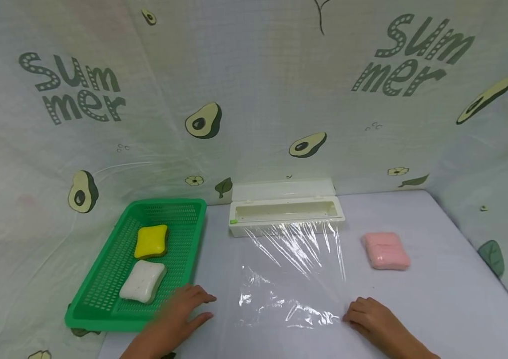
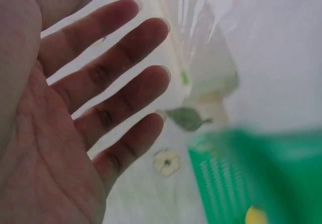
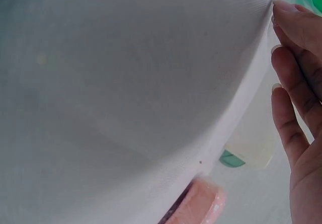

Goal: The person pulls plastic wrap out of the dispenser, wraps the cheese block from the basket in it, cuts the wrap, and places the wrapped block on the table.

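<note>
A sheet of clear cling film (image 1: 290, 279) lies pulled out over the table from a long white cling film dispenser (image 1: 287, 229), whose lid stands raised. At the film's near right corner my right hand (image 1: 373, 319) pinches the edge between thumb and fingertips; the right wrist view shows this hand (image 3: 302, 58) with thumb and index finger together. My left hand (image 1: 177, 314), blurred at the wrist, is beside the film's left side, overlapping the green basket's near right corner. Its fingers are spread and hold nothing, as the left hand (image 2: 105, 73) shows in its wrist view.
The green plastic basket (image 1: 197, 234) at left holds a yellow sponge (image 1: 151, 241) and a white sponge (image 1: 142, 281). A shiny pink sponge (image 1: 386, 251) lies on the white table (image 1: 442, 279), right of the film. A patterned curtain (image 1: 254, 89) hangs behind.
</note>
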Action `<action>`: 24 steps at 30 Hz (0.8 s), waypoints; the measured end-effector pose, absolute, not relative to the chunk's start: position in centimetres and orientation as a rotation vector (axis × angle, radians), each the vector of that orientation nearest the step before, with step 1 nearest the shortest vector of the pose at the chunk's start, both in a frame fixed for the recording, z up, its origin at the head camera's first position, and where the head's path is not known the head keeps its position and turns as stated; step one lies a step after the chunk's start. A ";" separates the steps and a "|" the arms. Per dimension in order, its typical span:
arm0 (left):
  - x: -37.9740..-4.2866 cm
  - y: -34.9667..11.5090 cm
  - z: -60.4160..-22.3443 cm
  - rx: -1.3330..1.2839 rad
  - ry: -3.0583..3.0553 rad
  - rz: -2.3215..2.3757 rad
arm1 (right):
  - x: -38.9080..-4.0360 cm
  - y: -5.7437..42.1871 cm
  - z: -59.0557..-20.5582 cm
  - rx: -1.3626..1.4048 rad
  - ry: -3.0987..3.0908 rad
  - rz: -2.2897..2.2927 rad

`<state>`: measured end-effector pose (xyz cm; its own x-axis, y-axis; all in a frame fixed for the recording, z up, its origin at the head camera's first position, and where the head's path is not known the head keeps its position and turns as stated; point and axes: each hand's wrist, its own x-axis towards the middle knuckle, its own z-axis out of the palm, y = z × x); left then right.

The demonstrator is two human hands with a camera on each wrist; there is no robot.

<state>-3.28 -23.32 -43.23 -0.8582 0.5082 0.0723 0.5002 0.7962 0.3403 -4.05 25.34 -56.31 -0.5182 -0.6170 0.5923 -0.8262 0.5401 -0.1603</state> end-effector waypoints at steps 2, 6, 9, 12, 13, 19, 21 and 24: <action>-3.7 -24.3 -42.2 0.795 3.035 0.504 | -4.1 25.4 -56.3 1.177 -2.306 0.588; -5.3 -26.9 -41.3 0.621 3.092 0.377 | -4.2 25.4 -56.2 1.206 -2.293 0.599; -6.7 -29.2 -41.3 0.518 3.034 0.371 | -4.3 25.4 -56.2 1.219 -2.286 0.608; -8.0 -31.2 -41.4 0.458 2.996 0.371 | -4.3 25.4 -56.2 1.227 -2.287 0.620; -8.3 -31.8 -41.4 0.440 2.996 0.367 | -4.3 25.4 -56.1 1.230 -2.287 0.623; -10.5 -34.4 -41.4 0.284 2.942 0.304 | -4.3 25.3 -56.1 1.245 -2.283 0.646; -11.1 -35.0 -41.5 0.206 2.889 0.279 | -4.3 25.3 -56.1 1.250 -2.284 0.648; -11.9 -35.6 -41.6 0.095 2.803 0.277 | -4.4 25.2 -56.2 1.257 -2.290 0.651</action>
<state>-11.86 -35.59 -41.61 -0.9459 0.0968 -0.3097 0.0342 0.9789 0.2015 -4.35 25.24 -56.22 -0.4862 -0.6498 0.5843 -0.8600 0.4746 -0.1877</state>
